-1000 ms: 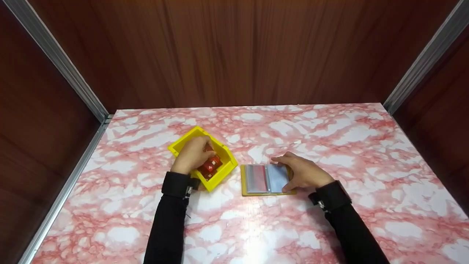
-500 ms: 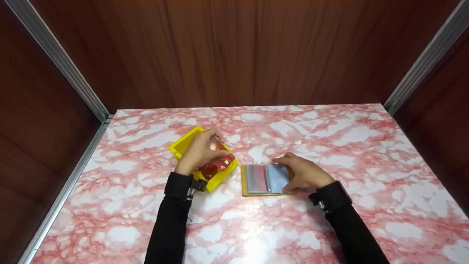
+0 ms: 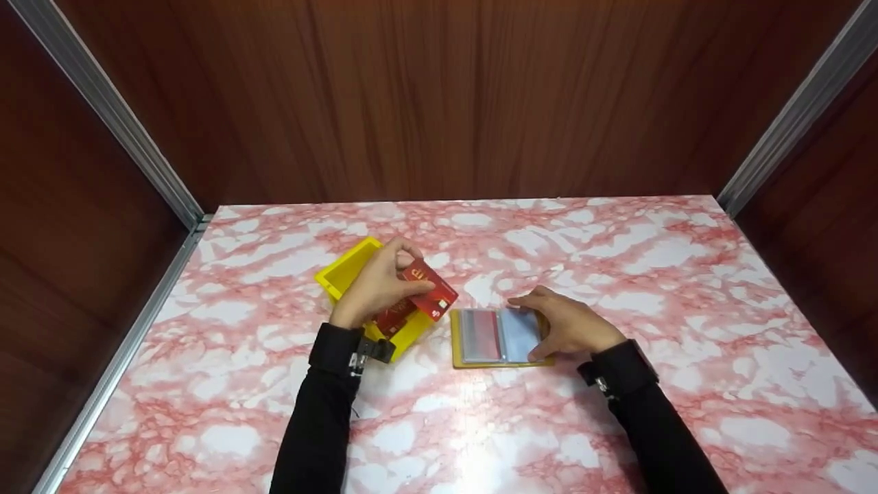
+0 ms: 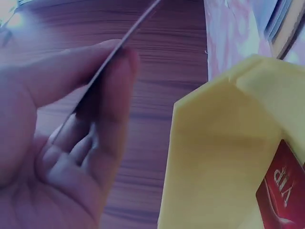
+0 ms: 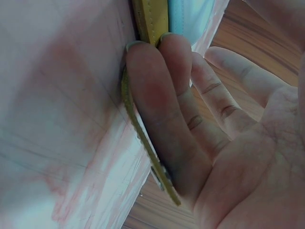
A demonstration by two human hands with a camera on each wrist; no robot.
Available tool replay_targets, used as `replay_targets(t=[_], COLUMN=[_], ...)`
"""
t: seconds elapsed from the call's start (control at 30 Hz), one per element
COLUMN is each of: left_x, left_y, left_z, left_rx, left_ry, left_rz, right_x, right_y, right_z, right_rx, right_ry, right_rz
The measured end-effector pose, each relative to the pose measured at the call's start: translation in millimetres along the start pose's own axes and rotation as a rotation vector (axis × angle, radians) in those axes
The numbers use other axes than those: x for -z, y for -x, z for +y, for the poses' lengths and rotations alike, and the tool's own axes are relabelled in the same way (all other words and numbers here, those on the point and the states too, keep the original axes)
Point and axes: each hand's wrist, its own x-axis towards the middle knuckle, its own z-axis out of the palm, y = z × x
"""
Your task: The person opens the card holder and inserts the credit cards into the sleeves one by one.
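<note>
In the head view my left hand (image 3: 376, 283) pinches a red card (image 3: 436, 296) between thumb and fingers, above the right rim of a yellow bin (image 3: 346, 269). The left wrist view shows that card (image 4: 107, 64) edge-on. Another red card (image 4: 284, 188), marked VIP, lies inside the bin. To the right, a yellow card holder (image 3: 455, 350) lies spread on the table with clear sleeves facing up; something red shows in its left sleeve. My right hand (image 3: 575, 322) rests at the holder's right side, fingers loosely extended, touching its edge. A thin yellow strap (image 5: 143, 136) runs beneath its fingers.
The pink marbled table (image 3: 480, 425) carries the bin and the holder. Dark wood panels (image 3: 439, 103) stand behind and at both sides, with metal rails (image 3: 123, 110) at the corners.
My left hand has lifted the red card out of the bin and moved right, tilting the card towards the holder. The right hand and the holder stay where they were.
</note>
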Motion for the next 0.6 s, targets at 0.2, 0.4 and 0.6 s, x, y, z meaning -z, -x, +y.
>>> replay_targets(t=[0.2,0.4,0.6], left_x=[-4.7,-11.3,-15.3], left_y=[-3.6,-7.3,-5.2], left_z=[-2.3,-3.4,-3.4], left_rx=[-0.02,0.012,0.03], left_ry=[0.206,0.14,0.11], left_rz=[0.121,0.113,0.051], right_x=[-0.1,-0.2,-0.9], right_y=[0,2,1], right_z=[0,-1,-2], right_rx=[-0.001,0.003,0.0], right_ry=[-0.007,0.013,0.016], right_rz=[-0.001,0.002,0.003])
